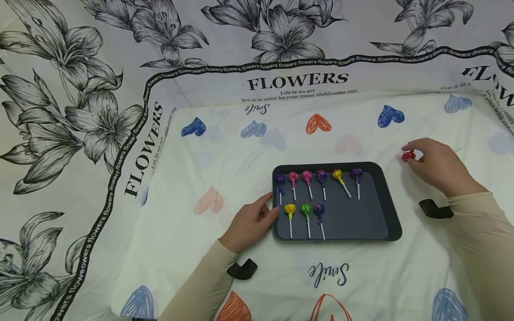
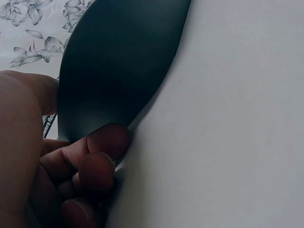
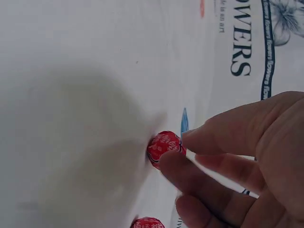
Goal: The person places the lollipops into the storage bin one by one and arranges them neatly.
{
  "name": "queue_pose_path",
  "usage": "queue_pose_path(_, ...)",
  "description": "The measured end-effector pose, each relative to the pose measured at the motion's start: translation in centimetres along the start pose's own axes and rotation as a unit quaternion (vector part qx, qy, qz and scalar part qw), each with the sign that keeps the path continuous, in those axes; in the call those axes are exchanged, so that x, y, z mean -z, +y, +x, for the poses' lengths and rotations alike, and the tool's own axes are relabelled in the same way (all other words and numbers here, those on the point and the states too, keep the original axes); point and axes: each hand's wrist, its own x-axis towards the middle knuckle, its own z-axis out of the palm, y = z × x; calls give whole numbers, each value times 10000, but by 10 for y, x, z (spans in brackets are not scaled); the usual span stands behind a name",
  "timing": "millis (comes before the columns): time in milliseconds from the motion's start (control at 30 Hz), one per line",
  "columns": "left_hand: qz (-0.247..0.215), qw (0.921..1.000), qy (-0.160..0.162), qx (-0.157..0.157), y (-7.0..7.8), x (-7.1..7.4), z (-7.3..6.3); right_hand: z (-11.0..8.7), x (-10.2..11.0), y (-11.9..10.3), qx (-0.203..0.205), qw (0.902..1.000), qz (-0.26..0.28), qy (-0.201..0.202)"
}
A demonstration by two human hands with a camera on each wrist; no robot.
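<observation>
In the head view, my left hand [image 1: 250, 225] holds the left edge of a dark grey tray [image 1: 377, 209], its thumb at the rim. The left wrist view has curled fingers [image 2: 97, 171] against the tray's outer side. Off the tray's upper right corner, my right hand [image 1: 439, 167] pinches a red-wrapped lollipop [image 1: 408, 155] between thumb and fingertips, close over the cloth. That same lollipop head [image 3: 164, 145] shows in the right wrist view, its stick hidden. Below it, a second red lollipop [image 3: 148, 223] peeks in at the frame's bottom edge.
Inside the tray, an upper row of purple, pink and yellow lollipops [image 1: 307, 176] lies above a shorter row with yellow, green [image 1: 306, 209] and purple ones. The tray sits on a white cloth [image 1: 237, 169] printed with hearts, over a flower-patterned cover [image 1: 96, 120].
</observation>
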Motion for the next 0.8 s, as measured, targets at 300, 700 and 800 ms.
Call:
queue_pose_path(300,2,10000,-14,33,2,1,-1,2,-5,3,-336,9990,-257,-153)
queue_pose_path(700,-46,10000,-28,20,3,1,0,2,-9,5,-367,9974,-617,44)
queue_pose_path(800,-48,10000,-44,72,3,1,0,2,-11,5,-366,9972,-642,66)
